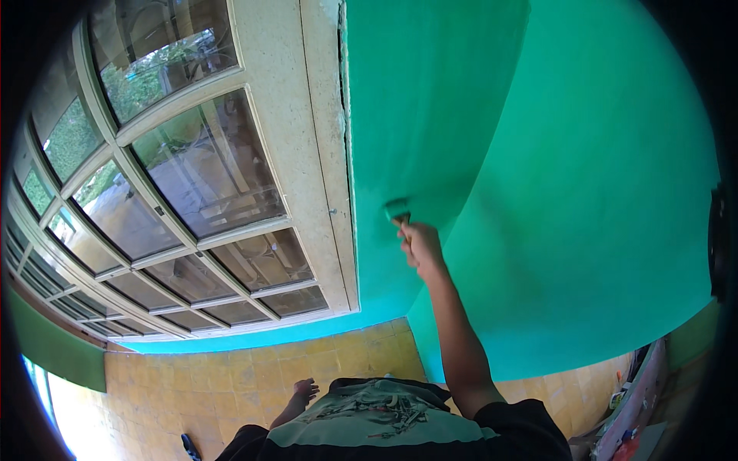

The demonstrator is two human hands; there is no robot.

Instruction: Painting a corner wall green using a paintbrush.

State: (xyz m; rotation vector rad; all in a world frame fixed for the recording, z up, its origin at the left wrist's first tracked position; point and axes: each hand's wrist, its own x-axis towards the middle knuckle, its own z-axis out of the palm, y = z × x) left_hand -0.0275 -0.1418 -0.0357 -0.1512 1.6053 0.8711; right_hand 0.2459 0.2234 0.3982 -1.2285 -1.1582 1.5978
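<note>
My right hand (423, 244) is closed round the handle of a paintbrush (397, 209). The brush's bristles are at the turquoise-green wall (419, 115), on the strip between the window frame and the inner corner; whether they press on it is hard to tell. My right arm reaches up and forward. Low beside my body hangs my left hand (306, 389), holding nothing, its fingers loosely apart.
To the left stands a large white-framed window (277, 100) with several glass panes. A second painted wall (584, 192) meets the corner on the right. Yellowish tiles cover the floor (254, 376). A dark shoe-like object (190, 446) lies lower left; assorted items (634, 399) sit lower right.
</note>
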